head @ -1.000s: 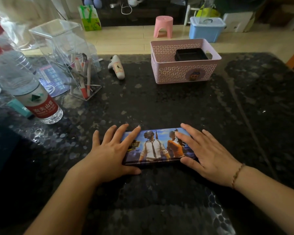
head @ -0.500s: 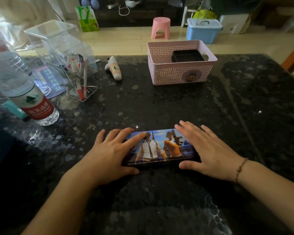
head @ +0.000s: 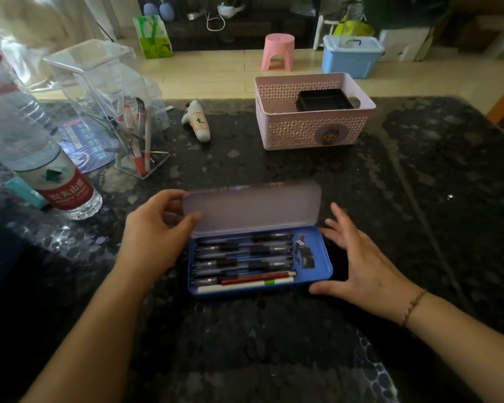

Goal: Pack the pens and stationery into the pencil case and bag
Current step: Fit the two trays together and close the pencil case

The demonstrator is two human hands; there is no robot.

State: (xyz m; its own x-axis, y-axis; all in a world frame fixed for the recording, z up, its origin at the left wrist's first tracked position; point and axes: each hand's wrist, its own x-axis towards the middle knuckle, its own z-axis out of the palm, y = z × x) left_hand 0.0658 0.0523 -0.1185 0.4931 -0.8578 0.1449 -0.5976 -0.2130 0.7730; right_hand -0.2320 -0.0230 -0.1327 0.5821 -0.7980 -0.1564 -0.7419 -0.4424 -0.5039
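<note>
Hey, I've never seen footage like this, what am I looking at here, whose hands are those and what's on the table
There is no machine here. One camera sits on a person's head, looking forward and down at their own hands. On the dark speckled table lies a blue pencil case, open, with pens and a red pencil inside. The left hand holds the raised lid at its left edge. The right hand rests open against the case's right end. Farther back stand a clear pen holder, a water bottle and a pink basket.

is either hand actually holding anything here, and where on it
The left hand grips the pencil case's raised lid at its left end. The right hand holds nothing; its spread fingers lie against the tray's right end.
</note>
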